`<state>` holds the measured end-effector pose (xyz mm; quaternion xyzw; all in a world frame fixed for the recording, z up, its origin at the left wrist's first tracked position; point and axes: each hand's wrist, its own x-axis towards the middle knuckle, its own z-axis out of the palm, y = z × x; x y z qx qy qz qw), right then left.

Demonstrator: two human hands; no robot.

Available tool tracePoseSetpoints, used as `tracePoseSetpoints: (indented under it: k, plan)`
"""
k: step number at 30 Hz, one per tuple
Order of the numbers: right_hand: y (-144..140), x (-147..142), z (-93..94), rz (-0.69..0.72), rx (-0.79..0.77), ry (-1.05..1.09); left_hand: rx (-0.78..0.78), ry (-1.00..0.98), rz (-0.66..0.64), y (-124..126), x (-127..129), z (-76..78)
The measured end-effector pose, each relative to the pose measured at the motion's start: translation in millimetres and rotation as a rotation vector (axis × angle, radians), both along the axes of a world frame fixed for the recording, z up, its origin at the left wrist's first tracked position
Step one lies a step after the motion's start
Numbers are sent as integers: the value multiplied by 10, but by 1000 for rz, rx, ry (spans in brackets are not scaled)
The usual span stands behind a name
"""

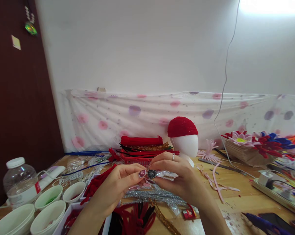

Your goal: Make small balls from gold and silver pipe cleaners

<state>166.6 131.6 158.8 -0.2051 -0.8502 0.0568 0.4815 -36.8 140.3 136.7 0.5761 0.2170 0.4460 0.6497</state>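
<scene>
Over the middle of the table, my left hand and my right hand meet at a small dark, glittery piece. My right fingers and thumb close around this piece, and a shiny, clear or silvery strip runs from it into that palm. Thumb and fingers of my left hand pinch together at its left edge; what lies between them is too small to make out. Below both hands lies a bundle of silver tinsel stems. Red and black fuzzy stems are nearer to me.
Behind my hands stands a red basket of fuzzy stems, beside a white foam head in a red cap. Paper cups and a bottle are left. A power strip and glue gun lie right.
</scene>
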Motion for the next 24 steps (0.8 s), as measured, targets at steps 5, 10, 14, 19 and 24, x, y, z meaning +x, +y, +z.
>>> tracePoseSetpoints:
  k: [5, 10, 14, 19, 24]
  plan:
    - [19, -11, 2, 18, 16, -1, -24, -19, 52, -39, 74, 6]
    - [35, 13, 22, 68, 60, -10, -38, -1, 105, -60, 109, 17]
    - [49, 45, 19, 80, 70, -7, 14, 27, 95, -53, 105, 22]
    - [60, 61, 3, 103, 42, 13, 55, 32, 92, -56, 108, 18]
    - [64, 70, 10, 96, 36, 22, 30, 45, 55, -71, 101, 23]
